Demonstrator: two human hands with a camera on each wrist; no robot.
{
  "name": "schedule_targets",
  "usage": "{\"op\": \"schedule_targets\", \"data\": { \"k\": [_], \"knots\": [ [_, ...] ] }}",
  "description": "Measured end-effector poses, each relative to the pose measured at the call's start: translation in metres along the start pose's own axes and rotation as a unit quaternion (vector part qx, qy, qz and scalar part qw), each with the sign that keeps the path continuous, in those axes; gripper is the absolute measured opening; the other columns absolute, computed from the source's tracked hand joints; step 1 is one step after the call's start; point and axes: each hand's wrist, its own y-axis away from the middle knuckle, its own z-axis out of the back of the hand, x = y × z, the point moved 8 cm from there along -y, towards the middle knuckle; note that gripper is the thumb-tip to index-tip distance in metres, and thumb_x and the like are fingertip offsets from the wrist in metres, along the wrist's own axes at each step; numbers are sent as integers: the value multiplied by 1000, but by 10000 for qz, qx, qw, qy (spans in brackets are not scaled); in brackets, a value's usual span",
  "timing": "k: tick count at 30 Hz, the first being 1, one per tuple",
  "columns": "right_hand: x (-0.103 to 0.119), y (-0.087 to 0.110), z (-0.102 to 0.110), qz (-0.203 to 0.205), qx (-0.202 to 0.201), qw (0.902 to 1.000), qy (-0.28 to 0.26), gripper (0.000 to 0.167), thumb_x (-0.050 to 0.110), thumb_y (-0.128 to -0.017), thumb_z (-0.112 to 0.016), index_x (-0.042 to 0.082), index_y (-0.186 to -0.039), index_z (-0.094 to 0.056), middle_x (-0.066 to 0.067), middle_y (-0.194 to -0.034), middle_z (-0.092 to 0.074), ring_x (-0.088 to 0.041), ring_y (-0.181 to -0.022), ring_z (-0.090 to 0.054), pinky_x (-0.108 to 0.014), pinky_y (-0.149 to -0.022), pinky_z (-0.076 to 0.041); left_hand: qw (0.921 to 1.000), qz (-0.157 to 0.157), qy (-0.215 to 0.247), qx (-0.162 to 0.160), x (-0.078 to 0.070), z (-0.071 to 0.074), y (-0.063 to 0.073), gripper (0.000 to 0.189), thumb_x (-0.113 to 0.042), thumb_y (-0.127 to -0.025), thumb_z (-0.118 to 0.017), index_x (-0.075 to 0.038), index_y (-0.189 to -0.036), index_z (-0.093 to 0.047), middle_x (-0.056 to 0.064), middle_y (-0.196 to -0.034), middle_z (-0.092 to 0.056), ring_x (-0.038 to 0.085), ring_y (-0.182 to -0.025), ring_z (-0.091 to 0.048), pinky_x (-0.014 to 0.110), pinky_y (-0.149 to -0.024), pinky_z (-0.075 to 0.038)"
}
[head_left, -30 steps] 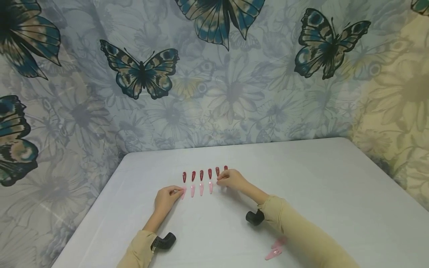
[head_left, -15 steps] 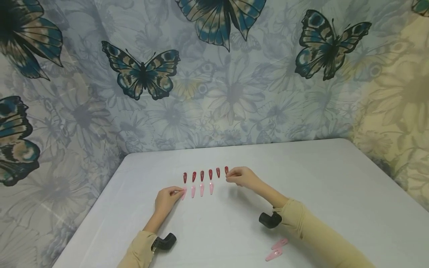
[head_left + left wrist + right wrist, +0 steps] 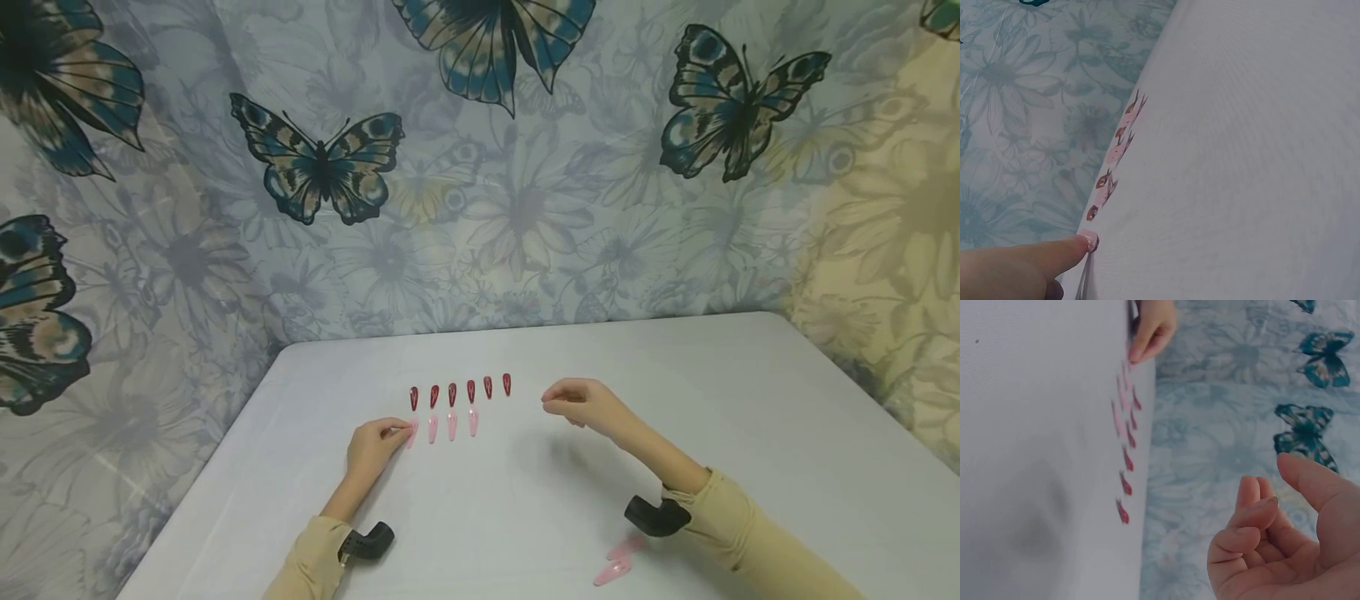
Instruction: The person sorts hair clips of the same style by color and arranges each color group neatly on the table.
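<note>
Several dark red snap hair clips [image 3: 452, 394] lie side by side in a row on the white table. Below the row's left part is a shorter row of pink snap hair clips [image 3: 452, 426]. My left hand [image 3: 369, 448] pinches the leftmost pink hair clip [image 3: 412, 434] against the table; in the left wrist view a fingertip [image 3: 1079, 246] covers part of it. To the right of both rows, my right hand [image 3: 588, 406] hovers above the table. Its fingers are loosely curled, with nothing between thumb and fingers in the right wrist view.
Two more pink hair clips [image 3: 612, 572] lie near the front of the table, close to the right forearm, which partly hides one. Black wrist cameras [image 3: 367, 542] sit on both sleeves. A butterfly-patterned cloth [image 3: 525, 250] hangs behind the white table [image 3: 675, 358].
My right hand has lifted away from the right end of the rows and moved right, uncovering the last red clips. The left hand stays on the leftmost pink hair clip.
</note>
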Motion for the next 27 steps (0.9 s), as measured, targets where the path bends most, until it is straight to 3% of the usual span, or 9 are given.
{"op": "schedule_targets", "data": {
  "k": [7, 17, 27],
  "knots": [
    [-1, 22, 17, 170, -26, 9998, 54, 22, 21, -85, -62, 1, -96, -61, -8, -73, -52, -13, -56, -40, -30, -51, -36, 9998, -124, -58, -133, -2, 4, 0, 13, -21, -76, -72, -10, -80, -73, -9, -47, -32, 8, -44, -24, 25, -44, -24],
    [4, 63, 45, 1004, -376, 9936, 357, 13, 12, -86, -60, 3, -96, -61, -9, -82, -58, -20, -59, -48, -30, -52, -41, 10000, 3, -42, -27, 2, -4, 1, 13, -23, -76, -71, -11, -81, -73, -8, -49, -34, 9, -47, -29, 26, -46, -25],
    [6, 82, 70, 898, -636, 9927, 495, 12, 11, -88, -57, 3, -98, -60, -7, -85, -59, -16, -62, -48, -28, -52, -40, 10000, 20, -64, -42, 1, -1, 0, 13, -23, -76, -72, -11, -82, -73, -8, -49, -34, 9, -47, -29, 26, -46, -25]
  ]
}}
